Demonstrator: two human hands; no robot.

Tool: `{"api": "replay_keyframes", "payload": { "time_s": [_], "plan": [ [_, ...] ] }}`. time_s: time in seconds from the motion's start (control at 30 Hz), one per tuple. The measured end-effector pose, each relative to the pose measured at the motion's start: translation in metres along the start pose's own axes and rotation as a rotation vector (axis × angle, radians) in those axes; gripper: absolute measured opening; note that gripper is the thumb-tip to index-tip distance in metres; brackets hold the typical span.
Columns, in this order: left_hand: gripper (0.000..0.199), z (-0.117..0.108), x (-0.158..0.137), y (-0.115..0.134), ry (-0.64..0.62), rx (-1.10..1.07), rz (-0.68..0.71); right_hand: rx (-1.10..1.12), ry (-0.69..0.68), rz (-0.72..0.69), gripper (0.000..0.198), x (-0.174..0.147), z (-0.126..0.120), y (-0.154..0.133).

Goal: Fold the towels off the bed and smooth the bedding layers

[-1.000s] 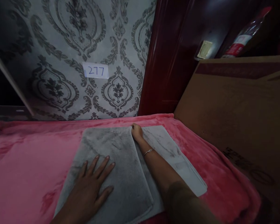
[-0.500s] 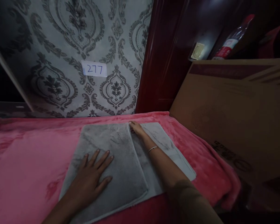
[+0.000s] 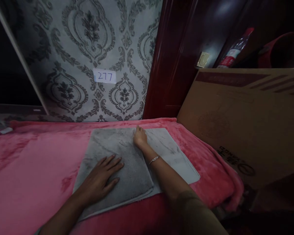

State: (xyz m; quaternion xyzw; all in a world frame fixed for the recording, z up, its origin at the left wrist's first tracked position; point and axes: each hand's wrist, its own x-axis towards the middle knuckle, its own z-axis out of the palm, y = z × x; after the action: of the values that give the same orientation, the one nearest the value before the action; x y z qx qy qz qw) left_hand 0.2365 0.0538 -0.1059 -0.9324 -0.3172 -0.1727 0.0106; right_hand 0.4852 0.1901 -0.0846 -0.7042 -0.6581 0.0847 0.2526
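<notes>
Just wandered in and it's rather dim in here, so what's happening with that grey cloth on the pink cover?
A person is working on a grey towel spread on a pink blanket. The left hand lies flat, fingers spread, on a folded-over part of it. The right hand, with a bracelet on its wrist, rests at the far end of that fold's edge. A big cardboard box stands to the right.

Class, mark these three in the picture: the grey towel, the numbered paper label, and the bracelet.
grey towel (image 3: 127,169): head view, on its folded-over top layer.
paper label (image 3: 105,76): head view, on the written number.
bracelet (image 3: 154,160): head view, on the band at the wrist.
</notes>
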Motion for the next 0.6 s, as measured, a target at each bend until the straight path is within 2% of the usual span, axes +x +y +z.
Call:
{"api": "replay_keyframes", "payload": {
  "time_s": [0.1,0.2,0.23,0.3,0.37,0.43,0.6],
  "plan": [
    [0.045,0.004,-0.001,-0.007,0.088,-0.019,-0.031,-0.041,-0.026,-0.168,0.062,-0.02,0.011,-0.031],
    [0.047,0.002,0.0,-0.014,0.243,0.081,-0.267,-0.067,-0.131,-0.321,0.062,-0.053,0.024,-0.055],
    [0.049,0.0,0.001,-0.014,0.249,0.131,-0.347,-0.073,-0.163,-0.327,0.063,-0.064,0.026,-0.06],
    [0.052,-0.005,0.004,-0.013,0.172,0.217,-0.436,-0.089,-0.212,-0.303,0.065,-0.08,0.024,-0.065],
    [0.053,-0.007,0.006,-0.01,0.077,0.262,-0.455,-0.105,-0.243,-0.272,0.065,-0.088,0.015,-0.065],
    [0.053,-0.007,0.007,-0.009,0.035,0.279,-0.456,-0.11,-0.256,-0.247,0.064,-0.09,0.004,-0.062],
    [0.054,-0.004,0.006,-0.013,0.044,0.278,-0.452,-0.111,-0.25,-0.19,0.065,-0.099,-0.015,-0.049]
  ]
}}
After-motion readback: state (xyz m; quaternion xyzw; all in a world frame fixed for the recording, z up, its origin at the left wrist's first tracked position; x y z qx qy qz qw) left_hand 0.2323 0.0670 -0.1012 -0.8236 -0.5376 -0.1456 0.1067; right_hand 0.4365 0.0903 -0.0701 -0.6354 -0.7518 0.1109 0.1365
